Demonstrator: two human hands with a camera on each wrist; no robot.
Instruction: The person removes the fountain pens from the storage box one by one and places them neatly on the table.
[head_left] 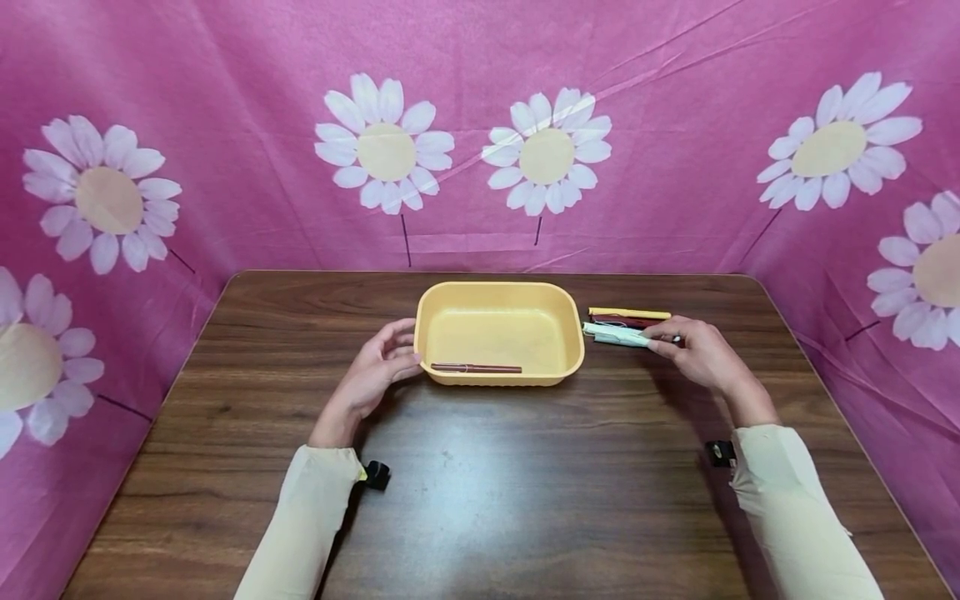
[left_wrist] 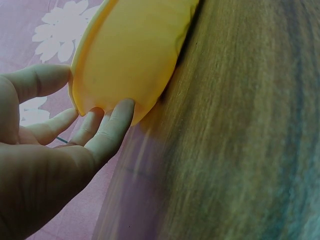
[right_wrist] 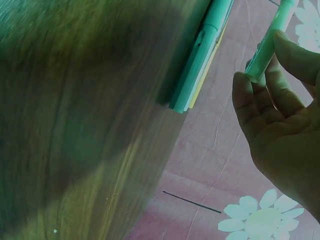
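Observation:
A yellow plastic tub (head_left: pixel 498 379) stands near the back of the table with one dark red pen (head_left: pixel 480 368) lying along its front inside wall. My left hand (head_left: pixel 375 367) is at the tub's left end. In the left wrist view, its spread fingertips touch the tub's outer wall and rim. Right of the tub, my right hand (head_left: pixel 693 350) pinches a pale green pen (right_wrist: pixel 267 47) between thumb and fingers, raised above the others. Below it lies another green pen (right_wrist: pixel 192 82). Just behind are a yellow pen (head_left: pixel 630 313) and dark red pen (head_left: pixel 611 319).
The brown wood-grain table (head_left: pixel 465 492) carries the tub and pens. A pink cloth (head_left: pixel 465 50) with white daisies hangs behind and along both sides of it. Small black cameras (head_left: pixel 377 476) are worn at both wrists.

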